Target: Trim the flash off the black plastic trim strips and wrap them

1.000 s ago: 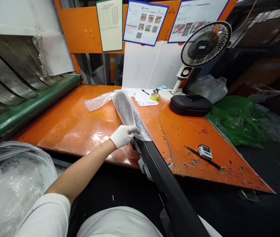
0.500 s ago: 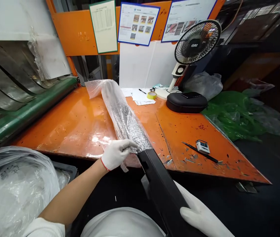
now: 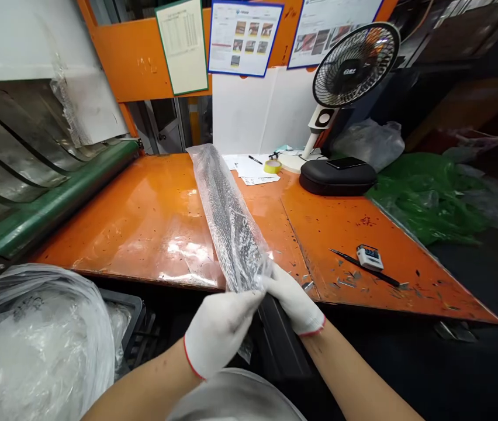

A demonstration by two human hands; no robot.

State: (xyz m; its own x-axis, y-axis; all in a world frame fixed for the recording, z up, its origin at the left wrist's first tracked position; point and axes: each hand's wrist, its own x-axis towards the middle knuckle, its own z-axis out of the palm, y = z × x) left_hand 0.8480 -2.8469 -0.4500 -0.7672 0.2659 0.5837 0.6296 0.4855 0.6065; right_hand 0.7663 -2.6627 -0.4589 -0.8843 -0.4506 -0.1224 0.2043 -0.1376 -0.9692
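Note:
A long black part slants away from my body, its far length inside a clear bubble-wrap bag that rests on the orange table. My left hand, in a white glove with a red cuff edge, is closed on the bag's near edge. On the right side of that edge, my right hand, gloved alike, is closed on the bag too, thumb close to the left hand's fingertips. Below both hands the near end of the black part is bare.
Left of the orange table runs a green roller. A bin of clear plastic bags stands below it. To the right are a fan, a black case, a knife, a small white device and scattered scraps.
My right hand has moved from the black part's near end up to the bag's opening. The bag now covers more of the part and lies straighter. My left hand has shifted slightly nearer to me.

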